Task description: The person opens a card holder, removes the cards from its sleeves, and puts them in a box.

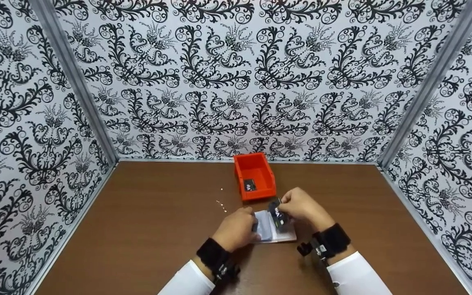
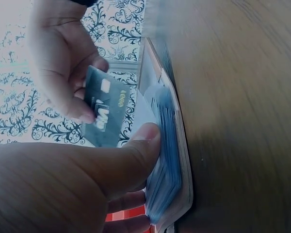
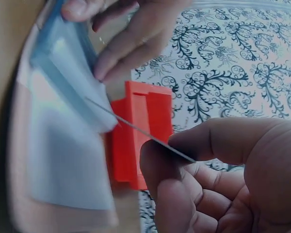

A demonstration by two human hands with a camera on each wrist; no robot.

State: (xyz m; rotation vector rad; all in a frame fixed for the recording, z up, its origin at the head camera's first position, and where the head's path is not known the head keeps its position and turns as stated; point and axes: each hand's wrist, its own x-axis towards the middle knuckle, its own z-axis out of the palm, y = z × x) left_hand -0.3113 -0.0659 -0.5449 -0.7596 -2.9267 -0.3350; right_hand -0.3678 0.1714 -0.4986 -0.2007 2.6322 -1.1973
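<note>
A card holder (image 1: 264,230) with clear plastic sleeves lies spread on the brown table. My left hand (image 1: 236,228) grips its left side, the thumb pressing the stack of sleeves (image 2: 166,145) in the left wrist view. Between thumb and fingers, my right hand (image 1: 302,206) pinches a dark bank card (image 1: 278,218) above the holder's right half. Its chip and pale lettering face the left wrist camera. Seen edge-on in the right wrist view, the card (image 3: 140,130) has its far end close to the sleeves; whether it touches them I cannot tell.
Just behind the holder stands an orange-red bin (image 1: 269,174), with a dark card (image 1: 249,185) lying inside. Small shiny specks (image 1: 222,205) dot the table (image 1: 158,213) to the left. Patterned walls close off the back and both sides.
</note>
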